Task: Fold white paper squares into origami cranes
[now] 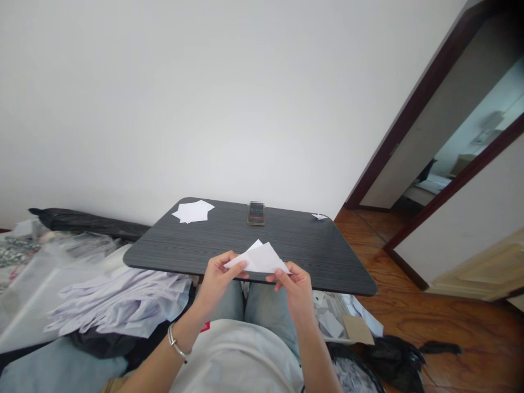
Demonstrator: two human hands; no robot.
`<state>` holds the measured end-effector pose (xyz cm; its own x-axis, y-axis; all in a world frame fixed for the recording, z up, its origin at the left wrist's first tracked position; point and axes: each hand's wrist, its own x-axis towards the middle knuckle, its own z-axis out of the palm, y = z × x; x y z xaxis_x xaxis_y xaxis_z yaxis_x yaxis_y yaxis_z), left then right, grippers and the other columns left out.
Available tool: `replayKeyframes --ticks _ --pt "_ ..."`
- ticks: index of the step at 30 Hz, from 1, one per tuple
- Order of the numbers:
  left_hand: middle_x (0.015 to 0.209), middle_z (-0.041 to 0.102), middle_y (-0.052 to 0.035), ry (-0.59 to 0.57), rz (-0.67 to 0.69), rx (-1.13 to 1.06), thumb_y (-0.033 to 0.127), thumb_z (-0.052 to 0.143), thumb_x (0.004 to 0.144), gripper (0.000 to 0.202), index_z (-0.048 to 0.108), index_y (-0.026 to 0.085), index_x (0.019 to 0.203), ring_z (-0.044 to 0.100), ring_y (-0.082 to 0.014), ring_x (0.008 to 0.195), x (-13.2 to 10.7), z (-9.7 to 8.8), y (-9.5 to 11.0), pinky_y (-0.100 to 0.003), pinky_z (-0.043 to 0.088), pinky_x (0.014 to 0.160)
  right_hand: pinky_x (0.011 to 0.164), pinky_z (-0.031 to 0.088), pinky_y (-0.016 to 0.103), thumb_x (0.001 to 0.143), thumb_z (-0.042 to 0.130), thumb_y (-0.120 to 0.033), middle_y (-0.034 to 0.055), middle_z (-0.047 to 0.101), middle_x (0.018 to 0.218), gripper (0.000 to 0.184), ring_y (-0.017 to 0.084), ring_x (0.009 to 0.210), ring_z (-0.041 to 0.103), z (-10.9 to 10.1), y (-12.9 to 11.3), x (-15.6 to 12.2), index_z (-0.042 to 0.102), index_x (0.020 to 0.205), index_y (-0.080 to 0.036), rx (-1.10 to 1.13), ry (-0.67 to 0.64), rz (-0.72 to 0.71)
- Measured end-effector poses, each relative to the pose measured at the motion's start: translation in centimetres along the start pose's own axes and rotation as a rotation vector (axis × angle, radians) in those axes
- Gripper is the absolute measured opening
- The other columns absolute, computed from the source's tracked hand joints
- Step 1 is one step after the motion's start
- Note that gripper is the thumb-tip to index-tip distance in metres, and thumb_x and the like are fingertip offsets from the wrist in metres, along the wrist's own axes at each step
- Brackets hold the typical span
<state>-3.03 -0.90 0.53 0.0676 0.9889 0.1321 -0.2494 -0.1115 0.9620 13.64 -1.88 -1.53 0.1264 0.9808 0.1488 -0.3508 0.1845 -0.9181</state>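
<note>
A folded sheet of white paper (262, 258) is held up over the near edge of the dark table (221, 234), two pointed corners sticking up from its fold. My left hand (221, 275) pinches its left end, thumb on top. At the other end my right hand (292, 278) grips the paper between thumb and fingers. A stack of white paper sheets (192, 211) lies at the table's far left. On the far right rests a small folded paper piece (319, 216).
A phone (256, 213) leans upright near the table's back, by the white wall (245, 98). Piled white cloth (123, 300) lies left of my legs. Below right are a box of papers (339, 322) and a black bag (397, 357) on the wooden floor (450, 327).
</note>
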Motion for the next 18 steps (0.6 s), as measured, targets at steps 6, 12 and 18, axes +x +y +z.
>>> replayKeyframes --ticks 6,12,18 --pt "0.055 0.042 0.0061 -0.006 -0.058 -0.035 0.033 0.069 0.067 0.035 0.042 0.014 0.054 0.044 -0.0061 0.053 -0.14 0.36 -0.13 -0.02 0.053 0.051 0.036 0.04 0.015 0.064 0.073 -0.035 0.0011 0.065 0.047 0.032 0.013 0.045 0.063 0.11 -0.44 -0.24 0.052 0.052 -0.016 0.018 0.029 0.073" --pt "0.063 0.051 0.0049 -0.03 -0.097 -0.094 0.031 0.069 0.068 0.027 0.049 0.014 0.062 0.05 -0.007 0.059 -0.2 0.57 0.07 -0.02 0.055 0.055 0.038 0.045 0.016 0.064 0.074 -0.035 0.0 0.065 0.048 0.031 0.013 0.045 0.063 0.19 -0.7 -0.33 0.053 0.052 -0.015 0.003 0.038 0.068" --pt "0.077 0.064 -0.0005 -0.007 -0.107 -0.068 0.028 0.072 0.065 0.021 0.062 0.013 0.073 0.062 -0.0129 0.073 -0.13 0.59 0.56 -0.023 0.055 0.065 0.044 0.052 0.019 0.066 0.072 -0.031 0.0009 0.066 0.058 0.019 0.014 0.053 0.065 0.33 -0.35 -0.41 0.062 0.061 -0.015 -0.06 0.113 -0.094"
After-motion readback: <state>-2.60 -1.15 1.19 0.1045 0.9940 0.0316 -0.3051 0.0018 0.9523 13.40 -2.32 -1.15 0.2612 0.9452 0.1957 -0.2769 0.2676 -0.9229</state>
